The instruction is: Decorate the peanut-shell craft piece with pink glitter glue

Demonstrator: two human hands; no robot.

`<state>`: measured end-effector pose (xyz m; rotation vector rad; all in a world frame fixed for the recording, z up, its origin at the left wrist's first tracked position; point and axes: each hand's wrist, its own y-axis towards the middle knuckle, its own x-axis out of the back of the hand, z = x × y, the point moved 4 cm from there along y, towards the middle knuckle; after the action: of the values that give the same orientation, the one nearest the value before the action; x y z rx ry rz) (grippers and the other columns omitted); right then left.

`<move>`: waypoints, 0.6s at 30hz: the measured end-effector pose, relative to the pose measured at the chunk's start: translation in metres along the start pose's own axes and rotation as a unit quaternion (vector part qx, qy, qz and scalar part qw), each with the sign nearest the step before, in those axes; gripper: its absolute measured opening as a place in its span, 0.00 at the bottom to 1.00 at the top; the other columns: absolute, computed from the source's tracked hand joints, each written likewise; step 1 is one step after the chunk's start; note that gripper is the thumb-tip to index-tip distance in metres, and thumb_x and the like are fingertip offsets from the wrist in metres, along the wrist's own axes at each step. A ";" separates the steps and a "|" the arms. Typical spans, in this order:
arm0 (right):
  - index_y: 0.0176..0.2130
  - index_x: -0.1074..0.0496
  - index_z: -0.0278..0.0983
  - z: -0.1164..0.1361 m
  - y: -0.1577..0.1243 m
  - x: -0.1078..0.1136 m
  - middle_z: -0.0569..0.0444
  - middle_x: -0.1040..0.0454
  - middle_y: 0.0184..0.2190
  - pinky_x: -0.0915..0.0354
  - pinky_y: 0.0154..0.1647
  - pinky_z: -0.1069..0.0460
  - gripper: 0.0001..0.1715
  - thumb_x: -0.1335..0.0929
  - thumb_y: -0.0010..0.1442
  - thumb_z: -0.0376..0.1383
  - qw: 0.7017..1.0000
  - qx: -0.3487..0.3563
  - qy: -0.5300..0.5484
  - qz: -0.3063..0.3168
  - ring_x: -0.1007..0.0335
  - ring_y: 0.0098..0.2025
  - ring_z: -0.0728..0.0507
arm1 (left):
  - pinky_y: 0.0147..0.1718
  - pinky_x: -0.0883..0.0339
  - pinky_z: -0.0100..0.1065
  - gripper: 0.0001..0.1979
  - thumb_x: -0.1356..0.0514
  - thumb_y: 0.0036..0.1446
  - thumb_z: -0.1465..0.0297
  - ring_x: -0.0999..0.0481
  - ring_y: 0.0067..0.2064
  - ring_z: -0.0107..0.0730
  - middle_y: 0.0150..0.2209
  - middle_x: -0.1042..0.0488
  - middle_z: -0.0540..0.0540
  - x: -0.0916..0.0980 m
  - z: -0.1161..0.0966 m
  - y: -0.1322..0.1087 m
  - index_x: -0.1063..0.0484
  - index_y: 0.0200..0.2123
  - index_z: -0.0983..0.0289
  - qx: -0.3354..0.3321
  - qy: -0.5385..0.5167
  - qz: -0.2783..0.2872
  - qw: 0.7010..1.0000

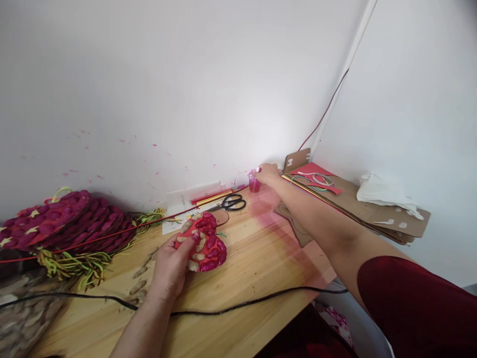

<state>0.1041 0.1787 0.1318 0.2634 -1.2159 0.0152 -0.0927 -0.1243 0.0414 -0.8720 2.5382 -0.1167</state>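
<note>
My left hand (172, 266) grips a red heart-shaped piece (204, 242) covered with peanut shells, some painted pink, and holds it on the wooden table (261, 258). My right hand (267, 173) is stretched far out to the back wall. Its fingers are closed over a small pink cup (254, 182), pinching something small and pink that I cannot make out.
Black scissors (231, 203) lie by the wall. A pile of dark red decorated pieces (63, 219) with yellow-green strings sits at left. Loose peanuts (139, 278) lie near my left hand. A black cable (238, 303) crosses the front. Cardboard sheets (372, 209) with paper scraps sit at right.
</note>
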 end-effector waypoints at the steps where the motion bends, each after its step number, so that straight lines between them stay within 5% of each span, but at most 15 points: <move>1: 0.44 0.19 0.37 0.000 0.000 0.002 0.40 0.21 0.50 0.40 0.56 0.41 0.17 0.31 0.64 0.45 1.000 0.001 0.002 -0.007 0.36 0.61 0.31 | 0.24 0.22 0.36 0.26 0.24 0.39 0.68 0.15 0.29 0.46 0.30 0.17 0.57 0.000 0.000 0.000 0.20 0.45 0.65 0.000 -0.001 -0.002 1.000; 8: 0.42 0.20 0.40 0.000 -0.002 0.013 0.46 0.19 0.47 0.38 0.52 0.44 0.17 0.32 0.64 0.47 0.999 0.011 0.034 -0.030 0.30 0.56 0.35 | 0.24 0.24 0.37 0.21 0.24 0.37 0.65 0.18 0.25 0.43 0.28 0.17 0.57 -0.002 0.000 0.000 0.20 0.37 0.65 -0.016 0.015 0.015 1.000; 18: 0.36 0.22 0.35 -0.013 -0.015 0.025 0.43 0.19 0.41 0.38 0.52 0.41 0.12 0.32 0.63 0.41 0.983 -0.011 0.139 -0.117 0.26 0.49 0.33 | 0.25 0.27 0.33 0.24 0.26 0.42 0.57 0.22 0.24 0.34 0.29 0.18 0.55 0.000 -0.001 0.003 0.21 0.38 0.67 -0.082 0.081 0.025 0.993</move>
<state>0.1276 0.1640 0.1482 0.3709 -0.9012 -0.1617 -0.0943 -0.1219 0.0419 -0.8934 2.7506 0.0387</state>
